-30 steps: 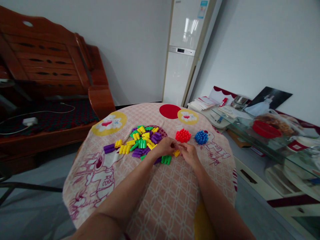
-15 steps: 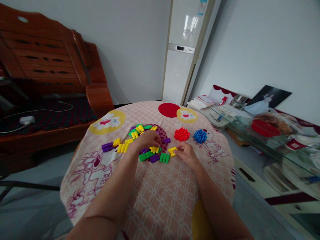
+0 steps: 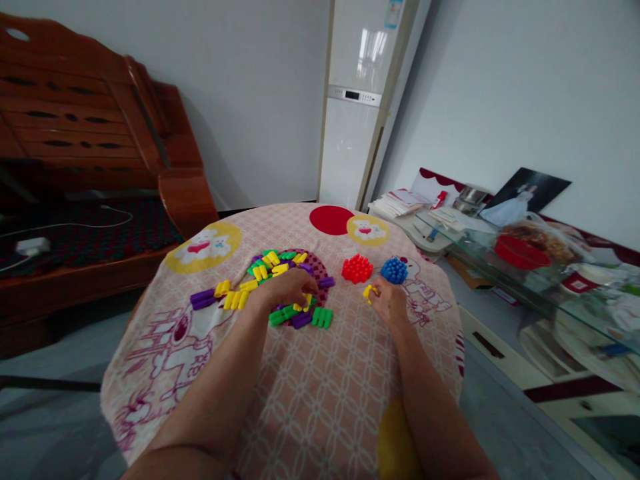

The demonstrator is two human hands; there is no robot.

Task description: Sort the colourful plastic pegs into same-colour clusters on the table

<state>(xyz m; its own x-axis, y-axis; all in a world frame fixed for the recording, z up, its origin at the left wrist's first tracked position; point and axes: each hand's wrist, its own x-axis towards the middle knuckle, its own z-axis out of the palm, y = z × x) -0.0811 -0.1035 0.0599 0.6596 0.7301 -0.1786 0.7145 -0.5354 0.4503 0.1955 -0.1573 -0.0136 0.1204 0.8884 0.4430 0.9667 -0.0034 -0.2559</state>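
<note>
My right hand (image 3: pixel 389 301) pinches a yellow toy block (image 3: pixel 369 293) between thumb and fingers, just in front of the red and blue clusters. With fingers curled down, my left hand (image 3: pixel 295 287) is at another yellow block (image 3: pixel 301 305) at the near edge of the loose pile; its fingertips are partly hidden. Beside it lie a green block (image 3: pixel 323 317), a purple block (image 3: pixel 301 321) and a second green block (image 3: pixel 283 315). Several yellow, green and purple blocks spread behind and left of this hand, among them a yellow one (image 3: pixel 235 300) and a purple one (image 3: pixel 203 299).
A red block cluster (image 3: pixel 357 268) and a blue one (image 3: pixel 395 270) sit at the right of the cloth-covered round table (image 3: pixel 310 400). Farther right stands a glass-topped cabinet (image 3: pixel 475 257) with papers, a red bowl (image 3: pixel 521 251) and bags. A wooden bench (image 3: pixel 95 147) is at left.
My right hand has moved right with the yellow block, away from the pile and nearer the blue cluster. The left hand has lowered slightly at the pile. The camera view has shifted a little.
</note>
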